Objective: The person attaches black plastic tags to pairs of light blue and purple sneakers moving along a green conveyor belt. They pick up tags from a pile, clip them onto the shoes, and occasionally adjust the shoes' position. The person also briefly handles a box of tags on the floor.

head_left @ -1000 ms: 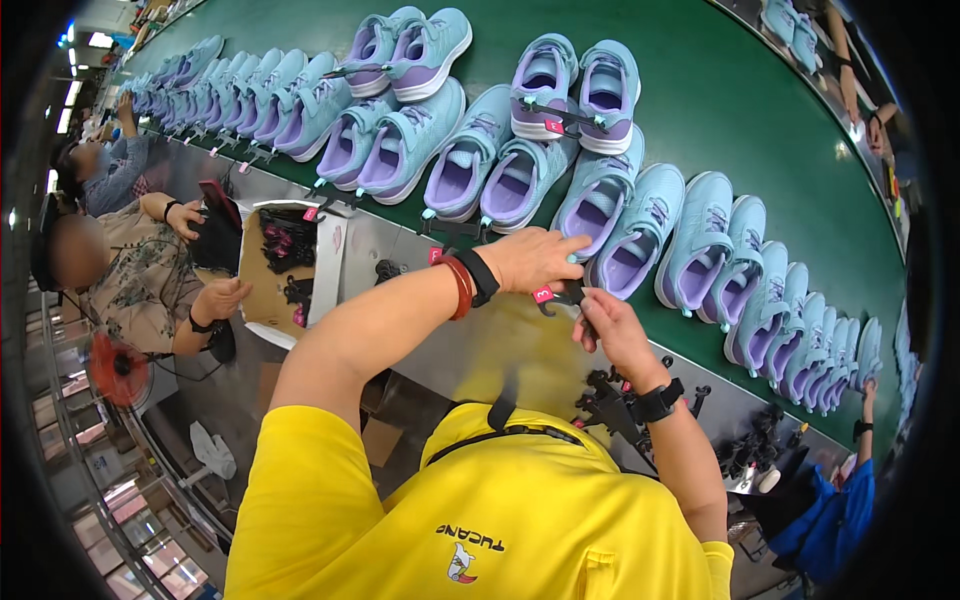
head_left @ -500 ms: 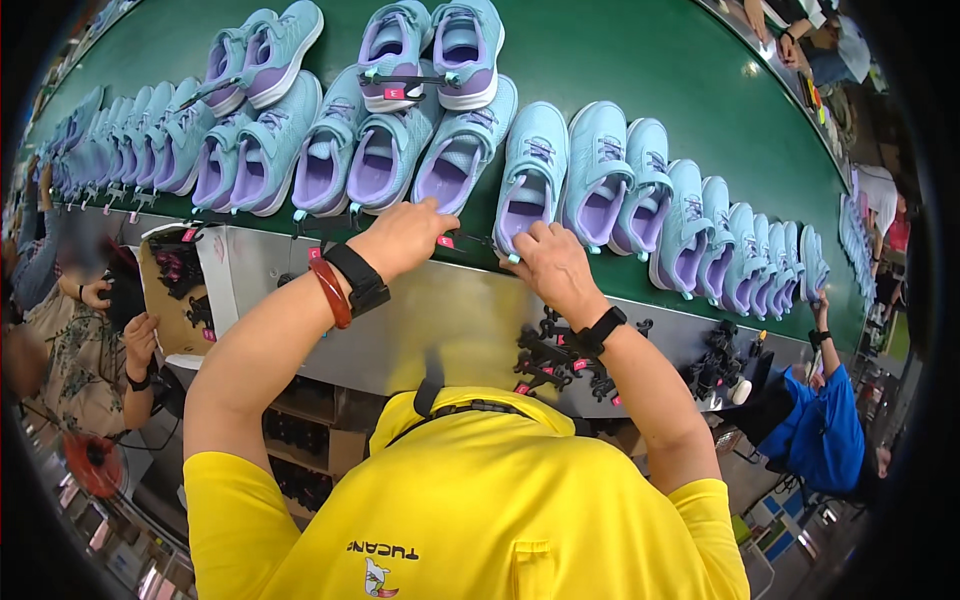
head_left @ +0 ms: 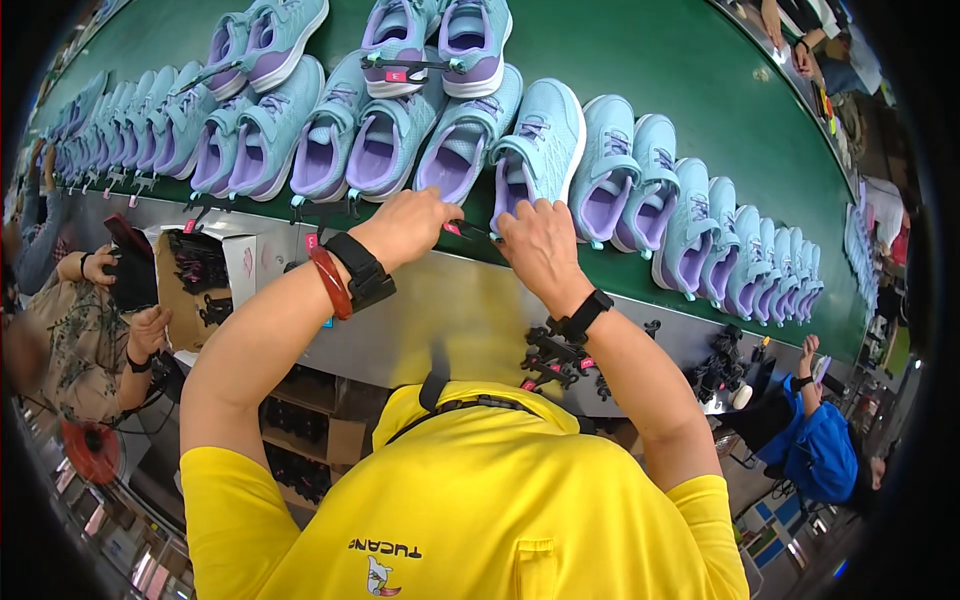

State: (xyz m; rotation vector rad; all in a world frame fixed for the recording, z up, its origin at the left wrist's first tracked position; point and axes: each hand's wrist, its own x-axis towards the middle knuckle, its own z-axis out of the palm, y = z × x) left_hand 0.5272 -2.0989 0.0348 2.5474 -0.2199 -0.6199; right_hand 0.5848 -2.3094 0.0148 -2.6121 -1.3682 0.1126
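Two light blue and purple sneakers stand side by side in front of me, heels toward me. My left hand (head_left: 408, 224) is closed at the heel of the left sneaker (head_left: 468, 125), gripping a black plastic shoe hanger (head_left: 466, 231) with a pink tag. Most of that hanger is hidden by the fingers. On the right sneaker (head_left: 548, 125), my right hand (head_left: 542, 245) pinches the heel edge, fingers bent over the opening. This sneaker leans toward the left one, and the hanger's free end lies close to its heel.
Rows of matching sneakers (head_left: 610, 160) line the green belt (head_left: 700, 80) on both sides. A hangered pair (head_left: 475, 45) rests on other shoes. Loose black hangers (head_left: 550, 360) lie on the metal ledge. A box of hangers (head_left: 185, 340) and co-workers (head_left: 815, 440) flank me.
The right sneaker has tilted and shifted toward the left one, with my right hand moving left along with it. The co-worker's hand at right has left the shoe row.
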